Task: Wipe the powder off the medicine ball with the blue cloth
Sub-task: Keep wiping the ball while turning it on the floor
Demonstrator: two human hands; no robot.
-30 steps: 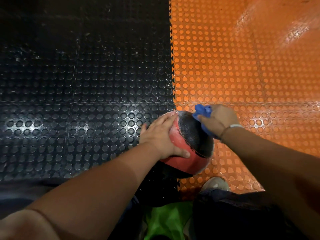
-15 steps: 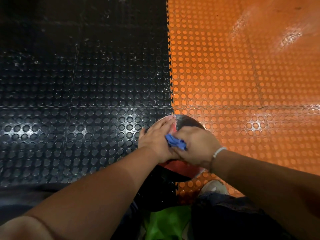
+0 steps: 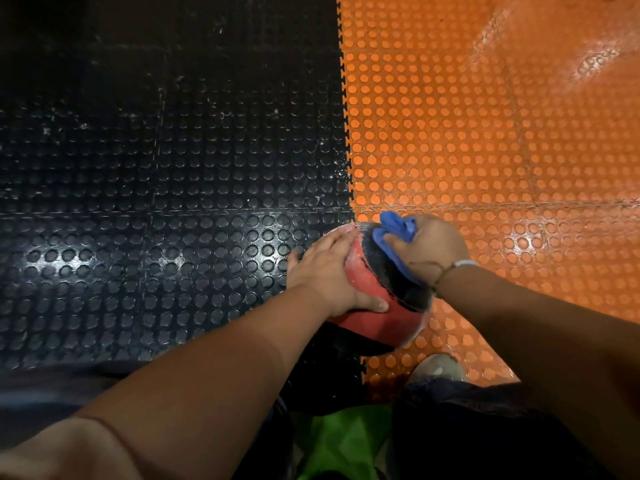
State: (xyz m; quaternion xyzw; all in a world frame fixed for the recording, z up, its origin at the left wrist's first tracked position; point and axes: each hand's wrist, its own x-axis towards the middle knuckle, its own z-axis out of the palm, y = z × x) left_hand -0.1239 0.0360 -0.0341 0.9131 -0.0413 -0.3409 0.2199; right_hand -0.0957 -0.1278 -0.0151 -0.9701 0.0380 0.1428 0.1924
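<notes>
A red and black medicine ball [image 3: 377,299] rests on the floor where the black and orange mats meet, with white powder along its left and lower edges. My left hand [image 3: 325,271] lies spread over the ball's left side, thumb across the red band. My right hand [image 3: 429,249] grips a bunched blue cloth [image 3: 394,230] and presses it on the ball's far right top. The ball's right side is hidden behind that hand.
Studded black mat [image 3: 166,209] covers the floor to the left and studded orange mat [image 3: 491,140] to the right. A shoe [image 3: 438,367] stands just below the ball. Dark trousers and a green garment [image 3: 339,445] fill the bottom edge.
My right hand has swept the cloth from the ball's near left, beside my left thumb, back up to its far right top. My left hand has stayed on the ball.
</notes>
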